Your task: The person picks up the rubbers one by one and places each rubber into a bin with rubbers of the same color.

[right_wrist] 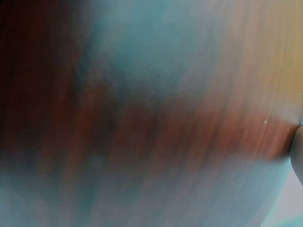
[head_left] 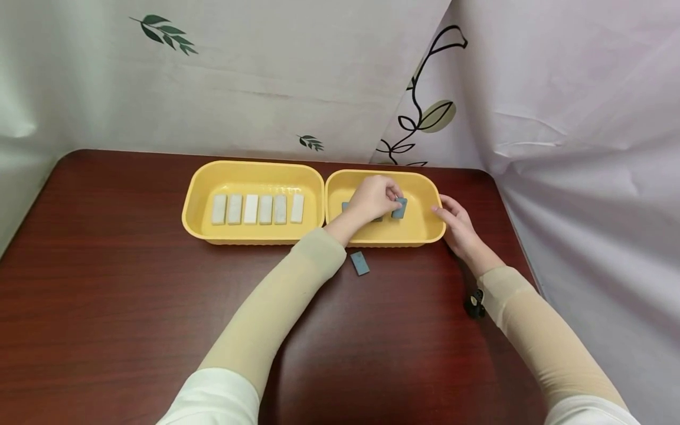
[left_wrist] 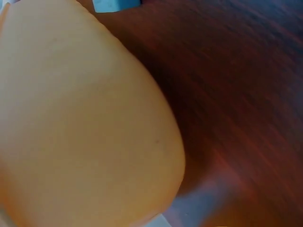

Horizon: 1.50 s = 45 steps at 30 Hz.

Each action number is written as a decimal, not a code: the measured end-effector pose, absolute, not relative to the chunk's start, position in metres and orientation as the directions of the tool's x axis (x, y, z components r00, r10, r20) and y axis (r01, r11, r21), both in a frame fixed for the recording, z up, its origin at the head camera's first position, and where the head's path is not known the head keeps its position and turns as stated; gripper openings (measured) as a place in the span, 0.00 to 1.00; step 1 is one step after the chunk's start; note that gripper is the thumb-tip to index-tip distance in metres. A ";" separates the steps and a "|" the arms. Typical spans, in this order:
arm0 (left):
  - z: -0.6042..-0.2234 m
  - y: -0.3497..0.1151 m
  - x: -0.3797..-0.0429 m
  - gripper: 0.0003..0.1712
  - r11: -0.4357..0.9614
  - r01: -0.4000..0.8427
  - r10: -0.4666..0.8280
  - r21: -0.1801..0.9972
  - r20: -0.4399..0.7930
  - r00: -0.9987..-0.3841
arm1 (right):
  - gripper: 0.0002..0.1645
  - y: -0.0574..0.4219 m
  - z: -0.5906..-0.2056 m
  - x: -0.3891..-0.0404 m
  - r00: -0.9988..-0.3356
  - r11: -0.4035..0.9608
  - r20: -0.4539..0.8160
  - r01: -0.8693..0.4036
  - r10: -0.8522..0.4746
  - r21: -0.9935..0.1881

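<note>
In the head view, my left hand (head_left: 370, 198) reaches into the right yellow bin (head_left: 393, 241) and pinches a blue-grey rectangular tile (head_left: 399, 208) between thumb and fingers. More blue-grey tiles, such as one tile (head_left: 345, 206), lie in that bin, partly hidden by this hand. My right hand (head_left: 459, 227) holds the bin's right end, thumb at the rim and fingers outside the wall. Another blue-grey tile (head_left: 359, 263) lies on the table just in front of the bin, beneath the left forearm's side. The left wrist view is mostly filled by a blurred beige surface, with a blue piece (left_wrist: 116, 4) at the top edge.
A left yellow bin (head_left: 255, 240) stands against the right one and holds several white blocks (head_left: 251, 209) in a row. Both sit on a dark red-brown table (head_left: 133, 295). White curtains (head_left: 255, 88) with leaf prints hang behind and at the sides.
</note>
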<state>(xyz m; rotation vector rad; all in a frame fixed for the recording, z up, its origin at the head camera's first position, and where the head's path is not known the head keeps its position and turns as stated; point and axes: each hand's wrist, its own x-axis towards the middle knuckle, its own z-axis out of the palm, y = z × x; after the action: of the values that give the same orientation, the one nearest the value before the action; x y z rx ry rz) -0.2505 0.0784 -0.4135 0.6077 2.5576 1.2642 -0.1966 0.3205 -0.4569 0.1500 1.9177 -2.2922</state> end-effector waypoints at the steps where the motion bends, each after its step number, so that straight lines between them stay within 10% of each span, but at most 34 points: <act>1: -0.414 0.078 -0.251 0.07 0.538 0.260 0.456 0.802 -0.018 -0.890 | 0.15 0.321 -0.457 -0.197 -0.984 -0.172 -0.171 0.177 -0.049 -0.969; 45: -0.433 0.075 -0.255 0.07 0.642 0.253 0.405 0.724 -0.039 -0.914 | 0.13 0.322 -0.459 -0.197 -0.985 -0.162 -0.161 0.170 -0.063 -0.972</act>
<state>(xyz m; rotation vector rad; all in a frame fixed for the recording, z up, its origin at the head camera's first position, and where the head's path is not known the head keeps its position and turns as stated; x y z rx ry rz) -0.2551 0.0746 -0.4326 0.5396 2.6631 1.1297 -0.1972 0.3221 -0.4586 0.1247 1.9275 -2.2811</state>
